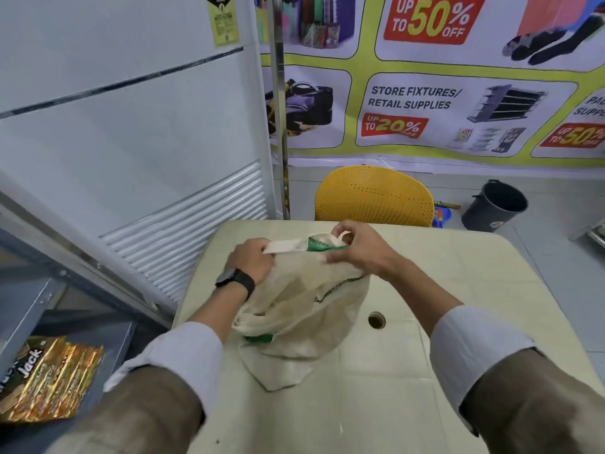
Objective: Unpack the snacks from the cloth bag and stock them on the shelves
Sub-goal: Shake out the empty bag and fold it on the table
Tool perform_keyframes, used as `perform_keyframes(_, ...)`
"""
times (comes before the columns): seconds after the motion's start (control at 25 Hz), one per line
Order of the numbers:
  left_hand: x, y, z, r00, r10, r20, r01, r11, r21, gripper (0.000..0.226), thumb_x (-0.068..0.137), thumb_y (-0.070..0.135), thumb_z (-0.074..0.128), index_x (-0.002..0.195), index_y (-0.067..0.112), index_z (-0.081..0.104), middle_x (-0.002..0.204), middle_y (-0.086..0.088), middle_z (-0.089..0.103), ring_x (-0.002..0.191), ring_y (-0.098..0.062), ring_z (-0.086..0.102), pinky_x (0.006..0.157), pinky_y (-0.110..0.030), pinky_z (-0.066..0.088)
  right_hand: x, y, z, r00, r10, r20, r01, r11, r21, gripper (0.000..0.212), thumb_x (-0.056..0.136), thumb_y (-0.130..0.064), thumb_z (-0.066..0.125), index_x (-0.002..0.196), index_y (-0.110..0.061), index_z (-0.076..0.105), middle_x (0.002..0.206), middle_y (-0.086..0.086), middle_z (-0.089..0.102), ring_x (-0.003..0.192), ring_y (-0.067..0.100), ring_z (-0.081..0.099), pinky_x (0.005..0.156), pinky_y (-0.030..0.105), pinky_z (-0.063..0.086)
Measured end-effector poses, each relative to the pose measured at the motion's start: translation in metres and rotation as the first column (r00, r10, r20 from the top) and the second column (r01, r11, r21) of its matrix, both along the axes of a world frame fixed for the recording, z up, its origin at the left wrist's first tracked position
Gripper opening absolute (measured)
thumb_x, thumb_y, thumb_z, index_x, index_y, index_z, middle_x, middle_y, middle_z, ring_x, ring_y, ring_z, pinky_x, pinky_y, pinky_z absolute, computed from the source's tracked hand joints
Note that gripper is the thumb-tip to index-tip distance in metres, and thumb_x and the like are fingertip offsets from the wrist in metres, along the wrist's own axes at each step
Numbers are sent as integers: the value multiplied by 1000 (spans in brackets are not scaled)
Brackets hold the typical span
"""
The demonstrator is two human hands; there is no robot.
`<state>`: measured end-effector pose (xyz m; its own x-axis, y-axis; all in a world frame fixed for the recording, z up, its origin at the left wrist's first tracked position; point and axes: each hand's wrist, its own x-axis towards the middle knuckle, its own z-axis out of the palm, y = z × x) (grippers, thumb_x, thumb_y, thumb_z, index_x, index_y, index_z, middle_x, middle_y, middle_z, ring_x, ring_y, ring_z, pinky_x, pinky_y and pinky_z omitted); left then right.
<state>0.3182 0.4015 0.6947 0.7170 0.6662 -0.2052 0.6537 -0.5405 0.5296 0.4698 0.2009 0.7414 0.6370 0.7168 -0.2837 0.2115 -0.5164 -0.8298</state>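
Observation:
A cream cloth bag (304, 309) with green print lies on the pale table (458, 322), its mouth turned away from me. My left hand (250, 260) grips the bag's near rim and a cream handle strap. My right hand (355, 247) pinches the far rim and the other handle, holding the mouth apart. A green packet (322, 245) shows inside the opening, and a green edge (260, 338) peeks from under the bag. Gold snack packs (49, 378) marked "Jack" lie on a grey metal shelf (111, 342) at lower left.
A yellow perforated chair (373, 194) stands at the table's far edge. A dark bin (496, 204) sits on the floor at right. A white cabinet (131, 126) fills the left. The table has a round hole (376, 320) beside the bag.

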Motion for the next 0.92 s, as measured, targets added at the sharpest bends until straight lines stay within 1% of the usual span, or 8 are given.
perform_keyframes(0.08,-14,13,22,996,81,33,-81,997,12,18,87,25,57,81,20,74,80,-2,74,79,-30,69,67,-37,55,-11,-11,-24,896,159,415,-40,959,-281,50,73,-15,84,116,-23,62,94,3,63,84,26,62,62,31,43)
perform_keyframes(0.24,-33,31,66,961,260,94,-247,960,-132,22,89,10,52,81,6,72,86,-16,71,90,-39,69,66,-35,50,-36,-43,-55,744,-185,642,349,927,-138,35,81,-5,64,115,-15,65,108,9,62,99,36,60,71,39,46)
perform_keyframes(0.4,-46,44,94,847,514,134,-432,813,-391,38,98,5,46,129,-11,60,132,-31,62,122,-43,61,102,-51,52,-45,-53,-57,706,-647,288,701,696,-155,19,85,-23,59,100,-16,67,103,12,70,85,34,59,71,34,43)
perform_keyframes(0.52,-58,48,106,731,662,165,-441,643,-626,40,92,1,45,129,-8,60,126,-30,65,112,-44,67,96,-61,54,-36,-58,-38,488,-842,-230,826,531,-191,25,90,-14,51,105,-2,67,102,21,71,88,40,69,77,53,62)
perform_keyframes(0.6,-69,51,116,798,583,155,-433,733,-525,36,92,3,49,124,-7,63,116,-28,68,101,-42,70,90,-56,58,-24,-58,-20,393,-778,-490,863,496,-97,27,89,-5,50,110,-1,67,101,21,70,86,37,71,78,51,61)
perform_keyframes(0.68,-84,55,128,899,427,95,-396,887,-236,27,92,14,54,106,-2,71,104,-24,73,92,-40,74,84,-52,62,-8,-59,9,427,-717,-550,868,496,28,16,88,-2,59,99,-2,71,94,17,71,68,27,70,64,39,60)
perform_keyframes(0.76,-98,57,136,911,412,28,-406,906,-118,27,93,24,57,89,2,71,79,-18,76,65,-32,76,68,-48,65,12,-63,42,526,-669,-525,823,555,117,4,84,-4,71,85,-8,71,96,16,74,67,25,71,68,39,62)
perform_keyframes(0.92,-97,50,150,812,582,48,-404,620,-673,18,102,13,51,93,0,60,83,-21,69,54,-26,72,40,-34,58,38,-84,91,787,-580,-212,615,765,191,19,74,0,81,70,-14,69,87,15,71,75,28,66,68,41,60)
